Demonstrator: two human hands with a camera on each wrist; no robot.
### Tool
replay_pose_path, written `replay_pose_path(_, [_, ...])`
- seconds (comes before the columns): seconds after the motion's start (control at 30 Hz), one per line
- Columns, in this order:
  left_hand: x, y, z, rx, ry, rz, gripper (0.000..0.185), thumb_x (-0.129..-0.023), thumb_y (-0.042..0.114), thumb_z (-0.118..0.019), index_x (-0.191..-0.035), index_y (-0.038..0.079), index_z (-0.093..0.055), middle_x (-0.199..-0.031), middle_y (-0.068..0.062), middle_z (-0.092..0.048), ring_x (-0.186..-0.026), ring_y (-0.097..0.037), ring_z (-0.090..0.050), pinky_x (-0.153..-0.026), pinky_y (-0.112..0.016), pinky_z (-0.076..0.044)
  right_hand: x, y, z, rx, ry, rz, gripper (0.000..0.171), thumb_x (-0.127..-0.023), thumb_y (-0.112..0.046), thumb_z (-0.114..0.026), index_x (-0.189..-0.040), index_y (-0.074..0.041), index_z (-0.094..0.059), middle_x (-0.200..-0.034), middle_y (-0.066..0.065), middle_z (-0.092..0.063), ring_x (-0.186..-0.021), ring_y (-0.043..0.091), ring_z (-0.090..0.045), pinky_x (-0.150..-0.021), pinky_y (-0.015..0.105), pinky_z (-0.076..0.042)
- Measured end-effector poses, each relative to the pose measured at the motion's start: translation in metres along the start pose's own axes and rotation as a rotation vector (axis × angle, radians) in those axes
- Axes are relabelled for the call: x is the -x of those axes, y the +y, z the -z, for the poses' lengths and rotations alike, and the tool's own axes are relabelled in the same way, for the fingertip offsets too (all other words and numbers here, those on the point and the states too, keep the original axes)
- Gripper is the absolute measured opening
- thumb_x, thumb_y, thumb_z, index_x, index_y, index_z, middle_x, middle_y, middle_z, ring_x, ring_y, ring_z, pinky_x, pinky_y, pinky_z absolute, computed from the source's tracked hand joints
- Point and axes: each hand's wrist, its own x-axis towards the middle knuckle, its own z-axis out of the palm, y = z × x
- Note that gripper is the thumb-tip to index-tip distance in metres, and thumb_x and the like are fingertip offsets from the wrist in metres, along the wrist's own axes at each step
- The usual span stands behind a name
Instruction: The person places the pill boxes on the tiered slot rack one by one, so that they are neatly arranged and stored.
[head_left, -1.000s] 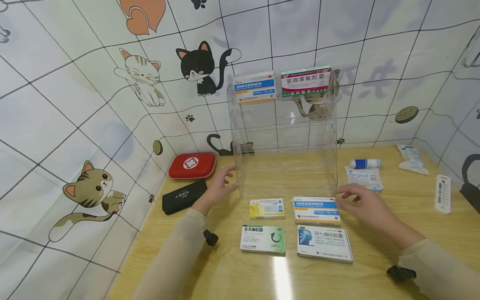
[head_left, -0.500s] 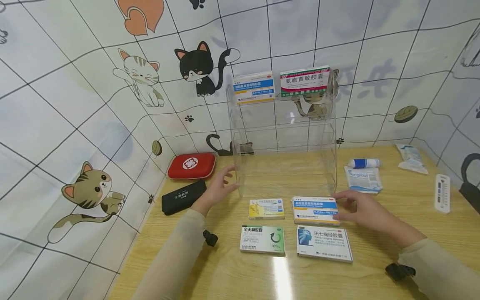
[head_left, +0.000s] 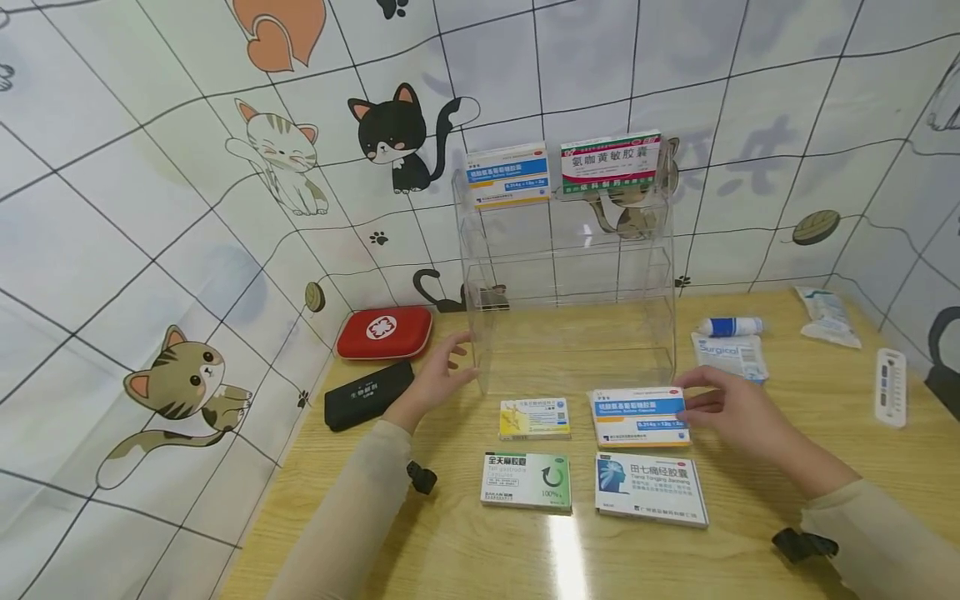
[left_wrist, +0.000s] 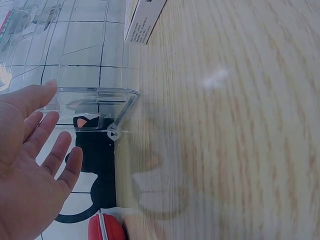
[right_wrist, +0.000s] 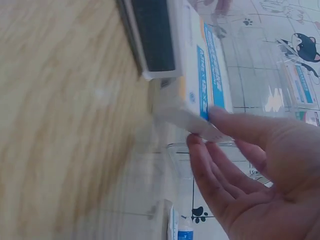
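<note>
My right hand [head_left: 705,402] grips the right end of a white and blue medicine box [head_left: 637,415], raised slightly off the wooden table [head_left: 750,533]. In the right wrist view the thumb lies on the box [right_wrist: 200,75] and the fingers [right_wrist: 215,170] curl under it. My left hand [head_left: 448,367] is open beside the lower left corner of a clear acrylic shelf rack [head_left: 480,350], fingers spread [left_wrist: 47,145] near its edge [left_wrist: 100,92], holding nothing. Two boxes stand on the top shelf: a blue one [head_left: 508,174] and a green and red one [head_left: 611,162].
A yellow box [head_left: 534,417], a green box [head_left: 525,480] and a blue head-print box [head_left: 651,489] lie in front of the rack. A red first-aid pouch [head_left: 384,331] and black case [head_left: 368,392] sit left; a surgical pack [head_left: 729,356], tube [head_left: 729,326] and thermometer [head_left: 890,387] right.
My right hand came down onto the white and blue box, took hold of its right end and tilted it up. The left hand stayed by the rack.
</note>
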Motion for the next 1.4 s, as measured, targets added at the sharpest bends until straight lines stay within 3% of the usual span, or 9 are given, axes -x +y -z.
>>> replay_pose_path(0.13, [0.0, 0.0, 0.0, -0.001, 0.004, -0.006, 0.064, -0.096, 0.011, -0.073, -0.153, 0.012, -0.044, -0.153, -0.011, -0.05, -0.132, -0.031, -0.052, -0.107, -0.052, -0.049, 0.0, -0.005, 0.004, 0.031, 0.063, 0.017, 0.023, -0.096, -0.019, -0.075, -0.117, -0.015, -0.067, -0.121, 0.017, -0.071, -0.106, 0.038, -0.073, -0.082, 0.041, -0.063])
replay_pose_path(0.23, [0.0, 0.001, -0.001, 0.006, -0.004, -0.012, 0.063, -0.097, 0.011, -0.073, -0.153, 0.014, -0.044, -0.155, -0.014, -0.048, -0.132, -0.032, -0.052, -0.108, -0.054, -0.049, -0.002, -0.009, 0.005, 0.049, 0.089, 0.063, 0.017, -0.097, -0.019, -0.073, -0.114, -0.019, -0.068, -0.118, 0.012, -0.072, -0.105, 0.034, -0.074, -0.083, 0.031, -0.062])
replay_pose_path(0.4, [0.001, 0.001, 0.0, 0.007, -0.006, -0.008, 0.063, -0.097, 0.011, -0.073, -0.153, 0.013, -0.044, -0.155, -0.016, -0.048, -0.132, -0.033, -0.051, -0.108, -0.054, -0.048, -0.014, -0.025, 0.005, 0.025, 0.141, 0.189, 0.018, -0.097, -0.017, -0.074, -0.114, -0.021, -0.071, -0.115, 0.003, -0.072, -0.099, 0.006, -0.07, -0.082, 0.007, -0.052])
replay_pose_path(0.57, [0.001, 0.0, 0.0, 0.026, -0.018, -0.026, 0.063, -0.096, 0.009, -0.072, -0.152, 0.012, -0.044, -0.155, -0.018, -0.047, -0.133, -0.037, -0.051, -0.107, -0.056, -0.048, -0.035, -0.057, 0.014, -0.021, 0.199, 0.229, 0.018, -0.098, -0.022, -0.072, -0.115, -0.017, -0.073, -0.114, 0.005, -0.074, -0.095, -0.013, -0.062, -0.082, 0.006, -0.05])
replay_pose_path(0.83, [-0.001, 0.0, -0.001, 0.015, -0.023, -0.025, 0.062, -0.097, 0.013, -0.073, -0.152, 0.015, -0.044, -0.155, -0.014, -0.048, -0.132, -0.035, -0.051, -0.107, -0.055, -0.048, -0.088, -0.114, 0.042, -0.114, 0.326, 0.242, 0.029, -0.099, -0.032, -0.071, -0.122, -0.014, -0.071, -0.12, 0.005, -0.069, -0.097, -0.008, -0.063, -0.083, 0.006, -0.049])
replay_pose_path(1.03, [-0.003, 0.001, -0.002, 0.006, -0.028, -0.013, 0.063, -0.097, 0.016, -0.073, -0.153, 0.016, -0.044, -0.155, -0.009, -0.049, -0.134, -0.035, -0.051, -0.108, -0.05, -0.049, -0.13, -0.15, 0.057, -0.183, 0.415, 0.241, 0.029, -0.098, -0.034, -0.071, -0.122, -0.018, -0.07, -0.123, -0.001, -0.068, -0.103, 0.002, -0.065, -0.091, 0.015, -0.053])
replay_pose_path(1.17, [-0.003, 0.0, -0.001, 0.008, -0.028, -0.012, 0.062, -0.097, 0.013, -0.073, -0.152, 0.016, -0.044, -0.156, -0.013, -0.047, -0.134, -0.034, -0.051, -0.107, -0.051, -0.049, -0.155, -0.171, 0.06, -0.241, 0.437, 0.233, 0.028, -0.098, -0.033, -0.072, -0.123, -0.019, -0.07, -0.126, -0.001, -0.066, -0.105, 0.009, -0.065, -0.09, 0.018, -0.053])
replay_pose_path(1.4, [-0.001, 0.0, 0.003, 0.016, -0.029, -0.015, 0.065, -0.097, 0.012, -0.071, -0.155, 0.012, -0.041, -0.157, -0.017, -0.045, -0.133, -0.035, -0.051, -0.108, -0.053, -0.048, -0.193, -0.192, 0.054, -0.201, 0.403, 0.222, 0.026, -0.098, -0.032, -0.072, -0.122, -0.022, -0.073, -0.131, -0.001, -0.06, -0.111, 0.012, -0.065, -0.099, 0.026, -0.054])
